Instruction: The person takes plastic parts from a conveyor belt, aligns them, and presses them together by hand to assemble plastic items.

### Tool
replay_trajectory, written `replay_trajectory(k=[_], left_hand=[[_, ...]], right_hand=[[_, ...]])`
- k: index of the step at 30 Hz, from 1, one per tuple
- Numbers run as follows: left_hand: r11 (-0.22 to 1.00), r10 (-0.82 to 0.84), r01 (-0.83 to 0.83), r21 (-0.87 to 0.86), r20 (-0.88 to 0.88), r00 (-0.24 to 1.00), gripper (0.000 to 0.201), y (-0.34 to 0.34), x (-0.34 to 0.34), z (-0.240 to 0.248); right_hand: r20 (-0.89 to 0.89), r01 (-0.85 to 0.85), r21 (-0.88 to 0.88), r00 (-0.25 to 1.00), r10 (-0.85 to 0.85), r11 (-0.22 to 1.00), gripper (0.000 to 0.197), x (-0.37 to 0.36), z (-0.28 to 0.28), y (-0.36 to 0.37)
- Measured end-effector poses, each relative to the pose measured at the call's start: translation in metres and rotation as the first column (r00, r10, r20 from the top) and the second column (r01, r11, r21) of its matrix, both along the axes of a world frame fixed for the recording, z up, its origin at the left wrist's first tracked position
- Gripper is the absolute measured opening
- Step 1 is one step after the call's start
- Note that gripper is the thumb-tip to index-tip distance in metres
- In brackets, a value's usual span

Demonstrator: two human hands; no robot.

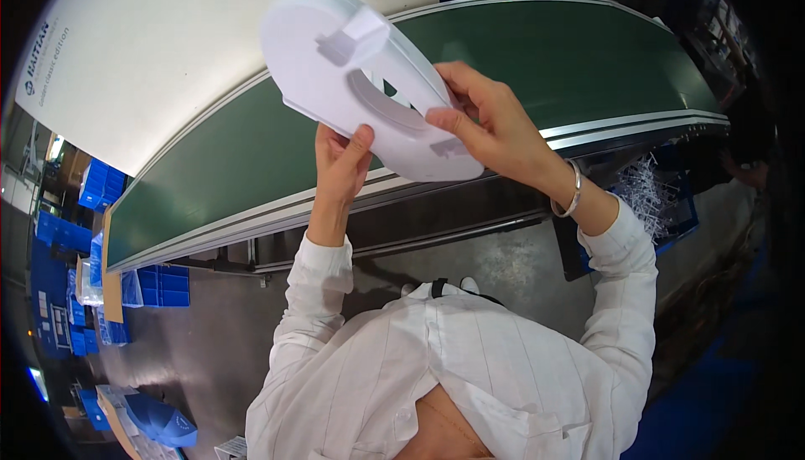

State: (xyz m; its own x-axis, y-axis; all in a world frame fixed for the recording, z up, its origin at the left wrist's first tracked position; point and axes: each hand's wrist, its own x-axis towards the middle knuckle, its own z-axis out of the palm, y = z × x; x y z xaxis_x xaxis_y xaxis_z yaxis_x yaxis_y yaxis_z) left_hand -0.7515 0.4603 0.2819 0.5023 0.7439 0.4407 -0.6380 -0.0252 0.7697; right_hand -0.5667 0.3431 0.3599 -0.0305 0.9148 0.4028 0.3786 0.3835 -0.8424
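Note:
A white plastic part (306, 28), flat and oblong with an oval opening and a raised clip-like block, is held up in both hands above the green conveyor belt (537, 57). My left hand (342, 162) grips its lower left edge, the thumb on the face turned to me and the fingers mostly hidden behind. My right hand (495, 120) pinches the right rim near the opening, thumb in front and fingers curled round the edge. The part is tilted, its upper left end farther from me.
A large white machine panel (210, 7) rises behind the belt at the left. Blue bins (163, 285) and a cardboard box (113, 292) stand at the left. Under the belt's right end is a blue crate (683, 208) full of thin white plastic scraps (644, 196).

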Motion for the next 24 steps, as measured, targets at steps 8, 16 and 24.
replay_trajectory(k=[8,16,24], left_hand=[[0.995,-0.050,0.061,-0.078,0.142,0.989,0.055,0.009,0.004,-0.002],[1.000,0.000,-0.001,0.028,0.053,0.999,0.057,0.006,0.009,-0.007],[0.999,-0.021,0.026,-0.032,0.156,0.988,0.055,0.027,0.004,-0.014]], right_hand=[[-0.193,-0.100,-0.110,0.978,0.078,0.989,0.042,0.012,-0.015,-0.006],[-0.070,0.031,-0.075,0.997,-0.037,0.997,0.037,0.007,-0.004,-0.003],[-0.191,0.027,0.135,0.982,-0.001,0.991,0.035,0.014,-0.025,0.005]])
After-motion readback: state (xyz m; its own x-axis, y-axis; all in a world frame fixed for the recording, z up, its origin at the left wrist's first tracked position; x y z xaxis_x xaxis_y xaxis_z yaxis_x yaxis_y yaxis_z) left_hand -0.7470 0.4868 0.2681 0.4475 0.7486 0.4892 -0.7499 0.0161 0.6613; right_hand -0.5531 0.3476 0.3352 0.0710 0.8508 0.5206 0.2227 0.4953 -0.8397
